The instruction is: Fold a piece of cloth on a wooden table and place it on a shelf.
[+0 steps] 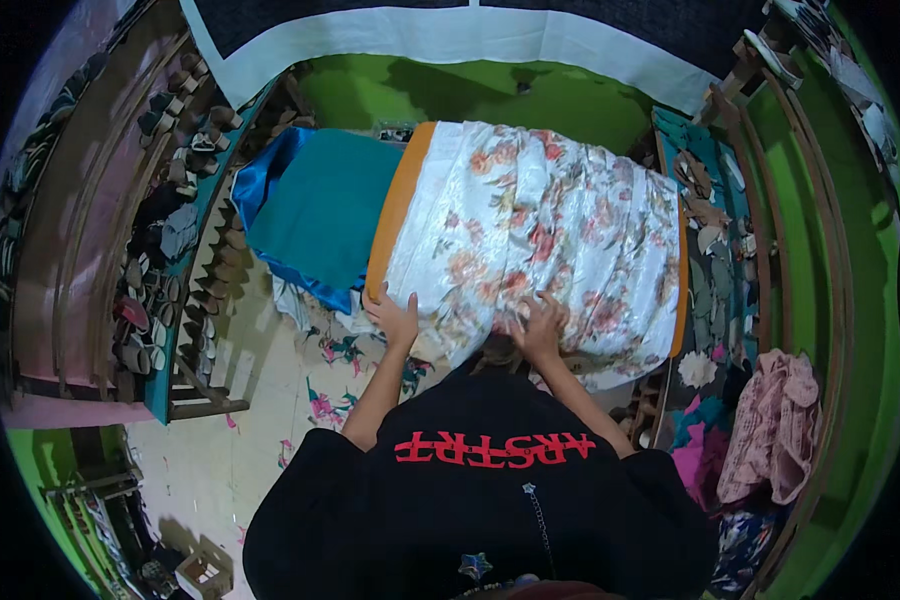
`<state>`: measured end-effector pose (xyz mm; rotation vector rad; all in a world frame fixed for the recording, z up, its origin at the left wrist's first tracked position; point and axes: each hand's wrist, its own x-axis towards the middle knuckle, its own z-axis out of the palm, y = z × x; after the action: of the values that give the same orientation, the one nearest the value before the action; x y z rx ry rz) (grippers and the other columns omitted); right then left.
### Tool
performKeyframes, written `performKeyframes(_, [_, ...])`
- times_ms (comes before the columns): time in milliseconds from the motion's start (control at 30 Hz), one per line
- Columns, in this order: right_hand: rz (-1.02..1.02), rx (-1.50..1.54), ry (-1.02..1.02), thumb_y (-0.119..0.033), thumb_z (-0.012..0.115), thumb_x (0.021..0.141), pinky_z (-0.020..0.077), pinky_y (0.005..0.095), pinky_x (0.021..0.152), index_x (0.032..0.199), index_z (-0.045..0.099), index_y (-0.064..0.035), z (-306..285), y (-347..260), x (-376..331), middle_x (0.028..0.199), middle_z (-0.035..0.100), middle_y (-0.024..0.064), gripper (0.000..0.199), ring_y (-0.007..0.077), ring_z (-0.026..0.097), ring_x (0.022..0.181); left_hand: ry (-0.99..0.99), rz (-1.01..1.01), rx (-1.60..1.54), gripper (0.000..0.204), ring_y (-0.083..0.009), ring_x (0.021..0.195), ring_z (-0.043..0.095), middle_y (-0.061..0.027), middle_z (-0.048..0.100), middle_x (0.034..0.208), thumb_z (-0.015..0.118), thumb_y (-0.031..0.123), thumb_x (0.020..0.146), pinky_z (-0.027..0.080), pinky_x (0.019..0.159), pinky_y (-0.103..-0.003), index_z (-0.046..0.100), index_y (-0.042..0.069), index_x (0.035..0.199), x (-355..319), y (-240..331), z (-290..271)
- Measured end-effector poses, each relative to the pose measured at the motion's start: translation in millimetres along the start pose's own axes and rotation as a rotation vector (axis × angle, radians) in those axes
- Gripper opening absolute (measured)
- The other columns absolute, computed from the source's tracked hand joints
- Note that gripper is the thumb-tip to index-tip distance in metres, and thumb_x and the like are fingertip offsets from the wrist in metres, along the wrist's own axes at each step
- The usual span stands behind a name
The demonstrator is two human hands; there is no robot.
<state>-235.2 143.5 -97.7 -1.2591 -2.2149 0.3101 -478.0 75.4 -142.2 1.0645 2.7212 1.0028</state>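
The glossy white sheet printed with red and peach flowers (560,240) covers most of the orange-edged table (398,205). At the sheet's near left corner, the left hand (394,318) rests, fingers loosely spread and released. At its near edge, the right hand (540,328) curls its fingers; whether they pinch it, I cannot tell. Nearer than the sheet, bold red lettering (470,448) crosses the black shirt (490,530), cut off below. Left of the sheet lies flat teal cloth (325,205).
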Motion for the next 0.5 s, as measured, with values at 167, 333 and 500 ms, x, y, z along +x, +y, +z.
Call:
performKeyframes(167, [-0.113,0.05,-0.134,-0.024,0.064,0.063,0.0286,0.0393,0.077,0.09,0.053,-0.0094,38.7,-87.1,-14.2,0.091,0.044,0.0097,0.033,0.0276,0.041,0.088,-0.202,-0.382,-0.654,0.052,-0.0291,0.082,0.05,-0.0207,0.051,0.093,0.062,0.02,0.07,0.038,0.074,-0.033,0.036,-0.002,0.11,-0.5,-63.8,13.2])
performKeyframes(333, [-0.147,0.215,-0.223,-0.021,0.064,0.062,0.0358,0.0356,0.07,0.074,0.053,-0.0069,80.9,-116.9,-44.2,0.079,0.047,0.007,0.021,0.0271,0.046,0.076,-0.651,-0.118,-0.568,0.034,-0.0169,0.066,0.054,-0.0081,0.059,0.073,0.056,0.032,0.074,0.04,0.063,-0.03,0.058,0.002,0.09,7.7,-63.9,-27.0])
performKeyframes(500, [-0.013,0.187,-0.184,-0.027,0.069,0.057,0.0357,0.0404,0.075,0.1,0.044,-0.0031,63.3,-165.6,-58.4,0.088,0.045,0.0132,0.055,0.0319,0.044,0.087,-0.678,-0.04,-0.766,0.031,-0.0151,0.062,0.05,-0.0087,0.055,0.066,0.054,0.031,0.076,0.038,0.058,-0.03,0.058,0.002,0.086,11.3,-68.8,-42.5])
